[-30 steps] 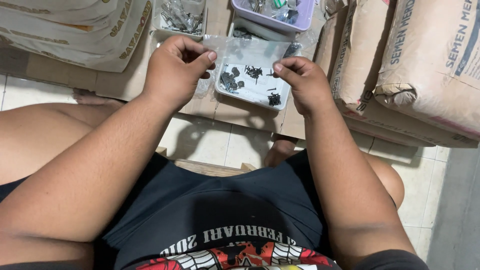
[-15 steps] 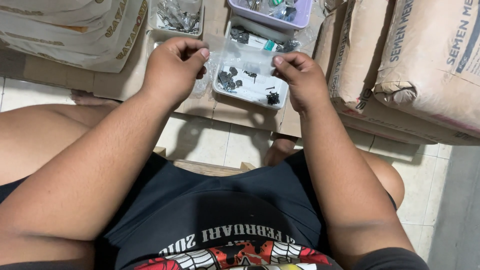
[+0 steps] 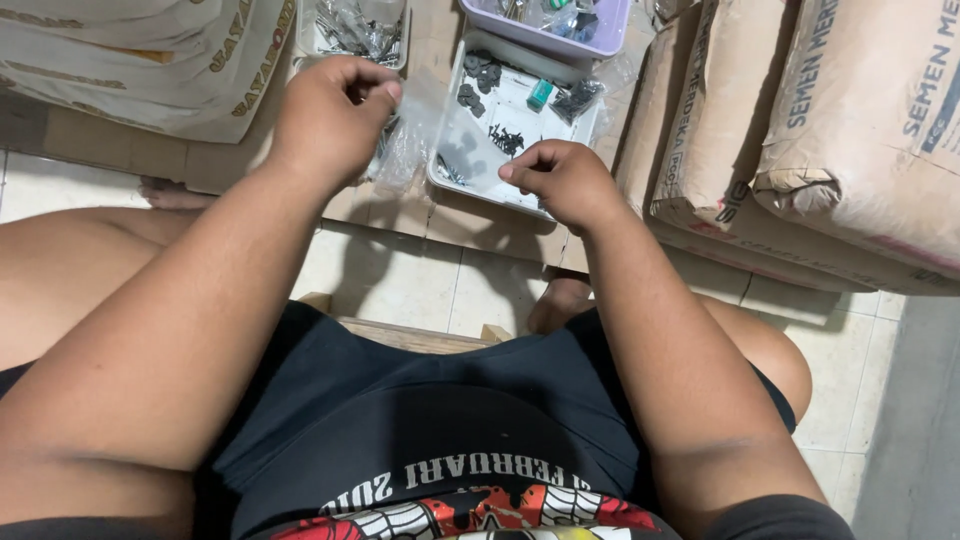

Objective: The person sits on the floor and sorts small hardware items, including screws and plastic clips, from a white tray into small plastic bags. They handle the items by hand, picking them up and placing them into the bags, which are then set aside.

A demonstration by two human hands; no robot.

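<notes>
Tray (image 3: 470, 190): smooth white plastic. Screws (image 3: 507, 138): dark matt metal. Bag (image 3: 398, 150): clear glossy plastic. Sacks (image 3: 850, 130): matt brown paper. Floor tiles (image 3: 400, 275): smooth, pale

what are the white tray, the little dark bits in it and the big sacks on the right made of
White tray: probably plastic, smooth with thin moulded walls and a faint sheen. Dark bits: likely metal screws and washers, grey-black and dull, though too small to be sure. Sacks: heavy brown paper, matte and creased, with folded, printed sides. Clear bag beside the left hand: thin glossy plastic film.
</notes>
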